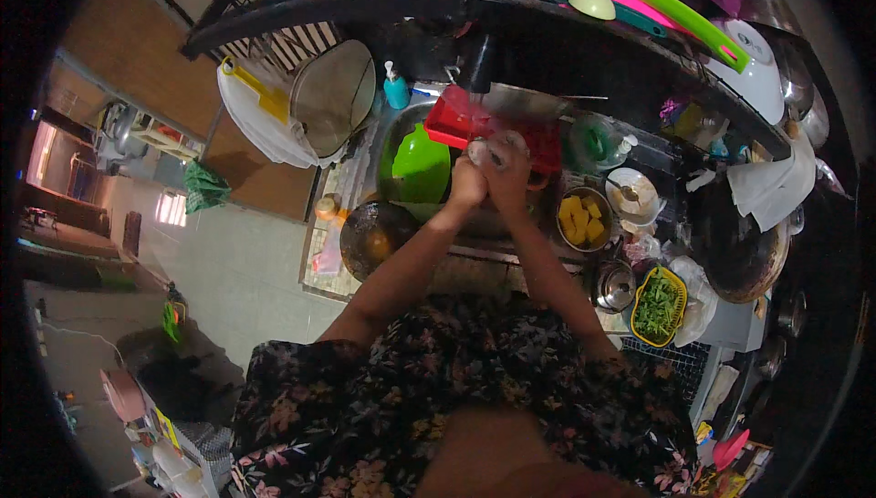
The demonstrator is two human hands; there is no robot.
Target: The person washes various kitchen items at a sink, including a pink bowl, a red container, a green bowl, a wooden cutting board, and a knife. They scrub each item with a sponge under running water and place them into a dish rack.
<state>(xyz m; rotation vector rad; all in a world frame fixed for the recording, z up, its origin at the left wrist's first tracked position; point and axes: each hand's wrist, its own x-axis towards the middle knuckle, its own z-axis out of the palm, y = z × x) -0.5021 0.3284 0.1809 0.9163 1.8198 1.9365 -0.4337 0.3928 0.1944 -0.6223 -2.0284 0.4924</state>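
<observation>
My left hand (pixel 468 182) and my right hand (pixel 508 173) are pressed together over the sink (pixel 387 149), below a dark faucet (pixel 483 63). Whitish patches cover the fingers; blur hides whether these are lather or a small object between the hands. Just beyond them a red plastic basket (pixel 445 129) rests in the sink, partly hidden by the hands. To the left of my left hand, a bright green plastic item (pixel 421 168), perhaps a bowl or basin, lies in the sink.
Left stand a teal pump bottle (pixel 395 90) and a blackened wok (pixel 376 241). On the right are a pot of yellow chunks (pixel 582 219), a white bowl with a spoon (pixel 633 197), a lidded pot (pixel 614 287) and a yellow basket of greens (pixel 658 306). A dark shelf (pixel 424 1) spans above.
</observation>
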